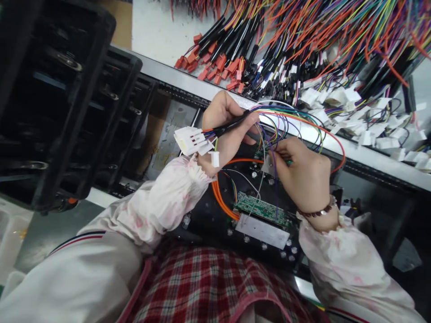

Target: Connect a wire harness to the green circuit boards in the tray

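My left hand (pixel 226 130) is closed around a bundle of coloured wires (pixel 286 121) that ends in white plastic connectors (pixel 192 140) sticking out to the left. My right hand (pixel 305 172) is curled, fingers pinched on thin wires near the top of a black housing (pixel 215 215) resting on my lap. Inside the housing lie a green circuit board (pixel 261 209), a grey metal strip (pixel 262 231) and orange wires (pixel 220 197) looping along its left side. What exactly the right fingertips grip is hidden.
A stack of black plastic housings (pixel 60 98) stands at the left. On the white bench (pixel 161 40) behind lie many wire harnesses with red connectors (pixel 215 67) and white connectors (pixel 357 112). A metal rail (pixel 370 166) runs along the bench edge.
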`<action>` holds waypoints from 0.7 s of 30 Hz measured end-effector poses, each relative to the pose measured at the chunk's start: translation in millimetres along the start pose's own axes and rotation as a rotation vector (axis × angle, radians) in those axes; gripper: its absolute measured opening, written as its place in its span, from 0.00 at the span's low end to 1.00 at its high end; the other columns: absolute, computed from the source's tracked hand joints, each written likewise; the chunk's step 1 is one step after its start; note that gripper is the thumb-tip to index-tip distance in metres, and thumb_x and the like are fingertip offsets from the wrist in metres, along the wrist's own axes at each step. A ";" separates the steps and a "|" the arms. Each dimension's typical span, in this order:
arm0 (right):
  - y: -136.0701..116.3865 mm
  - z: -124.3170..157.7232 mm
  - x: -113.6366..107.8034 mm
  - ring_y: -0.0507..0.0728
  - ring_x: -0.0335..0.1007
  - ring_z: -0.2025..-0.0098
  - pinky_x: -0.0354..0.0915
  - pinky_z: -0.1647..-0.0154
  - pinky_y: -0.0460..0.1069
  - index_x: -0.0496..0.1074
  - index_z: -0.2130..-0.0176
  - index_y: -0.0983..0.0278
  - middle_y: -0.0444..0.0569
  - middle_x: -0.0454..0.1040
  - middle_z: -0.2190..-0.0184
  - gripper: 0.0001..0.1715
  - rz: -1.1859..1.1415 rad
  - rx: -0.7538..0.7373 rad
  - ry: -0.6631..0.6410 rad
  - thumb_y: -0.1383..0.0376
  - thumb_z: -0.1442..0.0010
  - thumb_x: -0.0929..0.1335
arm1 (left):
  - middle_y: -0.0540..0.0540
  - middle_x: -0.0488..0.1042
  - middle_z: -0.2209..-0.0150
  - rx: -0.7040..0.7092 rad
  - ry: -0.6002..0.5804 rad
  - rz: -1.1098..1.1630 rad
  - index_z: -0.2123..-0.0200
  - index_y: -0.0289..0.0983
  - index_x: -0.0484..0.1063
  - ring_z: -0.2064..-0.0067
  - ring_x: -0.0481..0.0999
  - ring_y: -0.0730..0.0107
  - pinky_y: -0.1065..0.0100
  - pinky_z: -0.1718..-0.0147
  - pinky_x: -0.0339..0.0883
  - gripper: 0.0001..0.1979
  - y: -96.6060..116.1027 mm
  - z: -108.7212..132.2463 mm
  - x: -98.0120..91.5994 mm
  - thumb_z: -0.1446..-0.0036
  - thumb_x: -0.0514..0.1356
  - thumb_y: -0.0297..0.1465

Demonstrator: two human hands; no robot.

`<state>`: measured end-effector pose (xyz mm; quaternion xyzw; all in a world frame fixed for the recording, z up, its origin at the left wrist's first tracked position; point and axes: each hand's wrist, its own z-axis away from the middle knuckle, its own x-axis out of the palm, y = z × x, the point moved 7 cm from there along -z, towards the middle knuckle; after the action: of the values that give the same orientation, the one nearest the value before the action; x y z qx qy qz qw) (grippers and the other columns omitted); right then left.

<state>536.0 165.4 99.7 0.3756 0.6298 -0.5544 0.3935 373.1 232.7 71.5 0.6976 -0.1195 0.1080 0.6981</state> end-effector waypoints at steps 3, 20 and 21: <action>-3.4 3.1 -7.8 0.55 0.74 0.67 0.62 0.67 0.48 0.74 0.60 0.62 0.46 0.79 0.67 0.04 0.022 0.030 0.007 0.64 0.35 0.68 | 0.54 0.77 0.76 0.017 -0.004 0.019 0.69 0.42 0.60 0.76 0.80 0.68 0.72 0.85 0.72 0.19 -1.1 -0.2 0.4 0.43 0.70 0.26; 45.2 49.7 -60.3 0.59 0.75 0.61 0.68 0.59 0.54 0.73 0.58 0.60 0.52 0.78 0.62 0.10 0.175 0.238 0.196 0.59 0.32 0.65 | 0.53 0.78 0.62 0.072 -0.030 -0.085 0.69 0.43 0.59 0.69 0.82 0.64 0.67 0.81 0.72 0.18 -0.6 -0.3 5.6 0.44 0.69 0.27; 47.9 47.0 -54.3 0.58 0.76 0.62 0.68 0.60 0.53 0.73 0.58 0.60 0.51 0.79 0.63 0.09 0.153 0.249 0.185 0.58 0.32 0.65 | 0.53 0.78 0.61 0.079 -0.029 -0.107 0.69 0.43 0.59 0.69 0.82 0.65 0.67 0.81 0.72 0.18 -2.8 -1.0 4.5 0.43 0.69 0.28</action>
<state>605.3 121.6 126.4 0.5177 0.5597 -0.5595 0.3252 378.3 233.6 70.3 0.7315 -0.0878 0.0651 0.6730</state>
